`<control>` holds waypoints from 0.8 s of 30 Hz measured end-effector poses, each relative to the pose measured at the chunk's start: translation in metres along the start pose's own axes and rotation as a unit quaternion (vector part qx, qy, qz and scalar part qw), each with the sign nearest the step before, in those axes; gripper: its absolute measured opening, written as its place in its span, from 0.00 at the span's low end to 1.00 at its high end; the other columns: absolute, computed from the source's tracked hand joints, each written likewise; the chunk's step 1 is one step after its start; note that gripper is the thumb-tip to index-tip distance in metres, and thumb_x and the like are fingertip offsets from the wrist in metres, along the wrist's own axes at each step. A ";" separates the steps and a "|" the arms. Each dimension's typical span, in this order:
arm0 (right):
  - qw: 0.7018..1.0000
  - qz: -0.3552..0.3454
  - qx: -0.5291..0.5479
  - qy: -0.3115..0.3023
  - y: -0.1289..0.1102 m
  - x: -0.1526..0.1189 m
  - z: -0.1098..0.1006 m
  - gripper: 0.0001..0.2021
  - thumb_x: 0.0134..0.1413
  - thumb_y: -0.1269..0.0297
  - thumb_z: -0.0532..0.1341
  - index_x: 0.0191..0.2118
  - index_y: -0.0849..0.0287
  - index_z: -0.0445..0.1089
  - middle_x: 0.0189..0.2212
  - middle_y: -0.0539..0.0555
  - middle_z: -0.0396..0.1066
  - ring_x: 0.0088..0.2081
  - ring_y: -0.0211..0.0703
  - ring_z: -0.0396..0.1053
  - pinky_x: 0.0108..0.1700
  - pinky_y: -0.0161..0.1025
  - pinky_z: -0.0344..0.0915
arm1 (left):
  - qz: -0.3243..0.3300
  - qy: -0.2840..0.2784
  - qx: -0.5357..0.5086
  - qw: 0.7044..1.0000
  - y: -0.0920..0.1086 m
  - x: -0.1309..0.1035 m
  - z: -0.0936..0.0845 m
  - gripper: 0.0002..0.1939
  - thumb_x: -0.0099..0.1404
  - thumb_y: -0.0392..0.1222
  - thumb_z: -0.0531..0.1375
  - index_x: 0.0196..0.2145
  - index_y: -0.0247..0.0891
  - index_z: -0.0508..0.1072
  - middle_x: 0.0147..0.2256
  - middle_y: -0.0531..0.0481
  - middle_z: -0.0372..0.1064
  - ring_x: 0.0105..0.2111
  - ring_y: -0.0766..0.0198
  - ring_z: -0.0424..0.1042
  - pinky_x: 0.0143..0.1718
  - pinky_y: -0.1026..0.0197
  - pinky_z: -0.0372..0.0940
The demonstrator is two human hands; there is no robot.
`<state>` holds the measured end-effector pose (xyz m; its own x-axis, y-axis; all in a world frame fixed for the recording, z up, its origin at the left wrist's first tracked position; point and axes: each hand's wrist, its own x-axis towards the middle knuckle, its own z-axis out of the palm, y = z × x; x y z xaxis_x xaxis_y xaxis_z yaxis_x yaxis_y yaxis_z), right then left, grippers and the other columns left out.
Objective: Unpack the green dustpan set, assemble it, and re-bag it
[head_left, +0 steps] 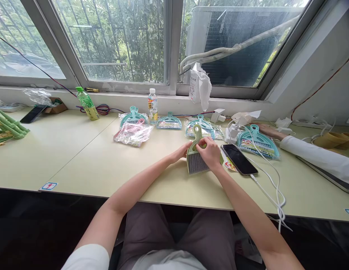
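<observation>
A small green hand brush [197, 165] with grey bristles is held upright over the table, bristles downward. Part of a matching green dustpan seems to show behind it. My left hand [182, 151] grips the set at its left edge, fingers partly hidden behind it. From the right, my right hand [210, 152] is closed on the brush's front, thumb and fingers near the base of the handle. Just right of this hand, a printed card [230, 165] lies partly under a black phone [239, 159].
Bagged teal dustpan sets [169, 122] line the back, beside a pink bagged set [133, 134]. A clear bottle [152, 107] and a green bottle [88, 104] stand near the window. White cables [276, 187] hang over the front edge. Another person's sleeve [318, 153] reaches in at right.
</observation>
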<state>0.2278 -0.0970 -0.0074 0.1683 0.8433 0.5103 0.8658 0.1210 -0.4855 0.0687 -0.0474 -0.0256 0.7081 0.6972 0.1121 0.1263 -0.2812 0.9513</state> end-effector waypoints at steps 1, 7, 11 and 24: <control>1.000 -0.004 0.003 0.002 0.000 0.000 0.000 0.06 0.56 0.60 0.58 0.34 0.56 0.67 0.37 0.54 0.71 0.36 0.46 0.68 0.34 0.38 0.58 | -0.010 -0.010 -0.026 1.000 0.003 -0.002 0.001 0.29 0.70 0.61 0.46 0.61 0.44 0.62 0.51 0.45 0.71 0.46 0.56 0.74 0.37 0.58 0.70; 0.998 -0.068 0.004 0.006 -0.001 0.000 -0.001 0.12 0.60 0.61 0.55 0.48 0.56 0.64 0.39 0.57 0.69 0.42 0.50 0.67 0.43 0.42 0.62 | -0.008 0.005 -0.070 0.998 0.009 -0.008 -0.014 0.32 0.57 0.49 0.65 0.59 0.44 0.66 0.48 0.47 0.73 0.45 0.55 0.73 0.38 0.60 0.67; 0.993 -0.108 -0.022 0.035 0.010 0.007 -0.006 0.13 0.63 0.63 0.49 0.50 0.55 0.64 0.49 0.60 0.66 0.53 0.52 0.62 0.53 0.46 0.60 | -0.009 0.078 -0.064 0.995 -0.002 -0.006 -0.033 0.31 0.57 0.48 0.63 0.57 0.41 0.66 0.50 0.45 0.72 0.46 0.54 0.72 0.38 0.61 0.67; 0.949 0.085 -0.151 -0.264 0.070 0.016 0.048 0.35 0.66 0.52 0.42 0.70 0.71 0.37 0.70 0.72 0.28 0.70 0.64 0.30 0.66 0.64 0.37 | -0.046 0.296 -0.237 0.924 -0.047 -0.003 -0.090 0.30 0.53 0.44 0.66 0.53 0.40 0.66 0.42 0.47 0.73 0.39 0.61 0.75 0.36 0.61 0.71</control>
<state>0.2680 -0.0501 -0.0671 0.1270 0.9917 -0.0217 0.9566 -0.1283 -0.2618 -0.0011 0.0230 -0.0444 0.1868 0.9820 0.0285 -0.2504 0.0195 0.9679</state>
